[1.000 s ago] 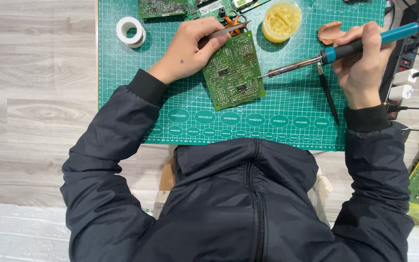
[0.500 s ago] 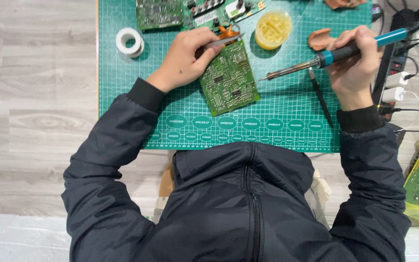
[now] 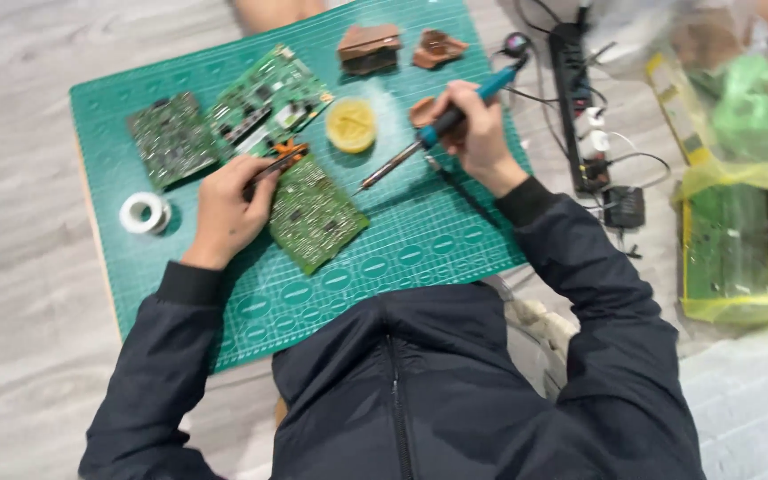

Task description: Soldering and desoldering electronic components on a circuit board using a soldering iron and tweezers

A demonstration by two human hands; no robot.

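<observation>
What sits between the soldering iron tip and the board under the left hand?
Nothing visible. The soldering iron in the right hand has its tip over bare green mat, apart from the circuit board that the left hand steadies. The yellow tin lies beyond the tip.

On the green gridded cutting mat point(image 3: 420, 240): rectangular green circuit board point(image 3: 315, 213) centre, round yellow tin point(image 3: 351, 124) behind it, white solder spool point(image 3: 144, 213) at left edge. Black power strip point(image 3: 572, 89) lies right, off the mat.

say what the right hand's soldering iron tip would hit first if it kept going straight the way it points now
Probably the green circuit board under the left hand. The right hand holds the soldering iron with its tip aimed down-left, bare cutting mat between. Height above the mat is unclear, so the mat could come first.
</observation>
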